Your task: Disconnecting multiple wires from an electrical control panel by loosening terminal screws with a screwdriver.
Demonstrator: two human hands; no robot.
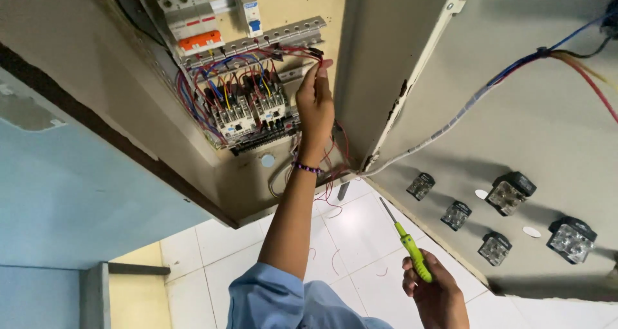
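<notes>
1. At the far left, the open electrical cabinet (pixel 193 142) hung on the wall, with white circuit breakers (pixel 193 13) along its top rail and two contactors (pixel 248 110) below, buried in red, blue and yellow wiring.
2. Our left hand (pixel 314 107) reached up into it, the fingers (pixel 315 68) pressed together in a pinch on a thin red wire (pixel 293 51) just right of the contactors, near the rail.
3. We judged that a tug there could pull the wire out of its terminal, or brush bare skin against a live part, since the wiring was crowded and close.
4. Lower right, our right hand (pixel 438 293) was wrapped around the handle of a green screwdriver (pixel 407 242), its tip pointing up and left, well apart from the cabinet.
5. On the right, the swung-open door (pixel 534 129) carried push-button backs (pixel 508 194); the metal shaft could short across terminals if it strayed.
</notes>
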